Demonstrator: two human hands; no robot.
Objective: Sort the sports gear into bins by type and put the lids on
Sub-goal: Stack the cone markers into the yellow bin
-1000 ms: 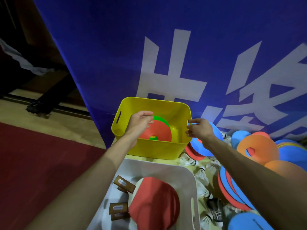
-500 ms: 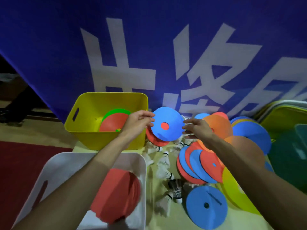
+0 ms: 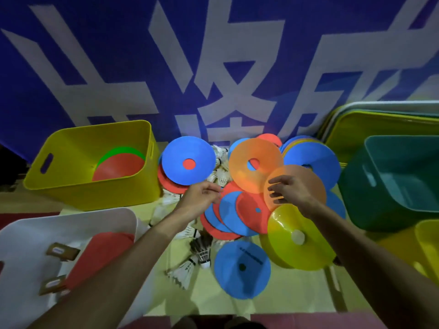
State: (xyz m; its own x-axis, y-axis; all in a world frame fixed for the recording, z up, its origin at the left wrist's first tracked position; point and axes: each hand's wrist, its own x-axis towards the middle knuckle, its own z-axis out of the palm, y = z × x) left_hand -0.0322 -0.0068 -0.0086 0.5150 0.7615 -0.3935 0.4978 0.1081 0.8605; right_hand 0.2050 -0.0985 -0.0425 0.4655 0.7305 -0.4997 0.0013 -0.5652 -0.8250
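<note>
A pile of flat marker discs lies on the table: a blue disc with a red centre (image 3: 187,160), two orange discs (image 3: 256,165), red and blue ones (image 3: 237,217), a yellow one (image 3: 297,238) and a blue one (image 3: 242,269). Shuttlecocks (image 3: 187,269) are scattered among them. The yellow bin (image 3: 95,191) holds a red disc (image 3: 118,167) over a green one. My left hand (image 3: 202,198) hovers over the red and blue discs, fingers loosely curled and empty. My right hand (image 3: 292,191) has its fingers spread, fingertips on the lower orange disc (image 3: 308,179).
A white bin (image 3: 71,224) at the front left holds red paddles and brown tags. A dark green bin (image 3: 392,181) stands at the right, a yellow bin (image 3: 427,245) in front of it, stacked lids (image 3: 380,119) behind. A blue banner forms the backdrop.
My left hand let go of the blue disc, which now rests beside the yellow bin. Both hands moved toward me over the pile; my view swung right.
</note>
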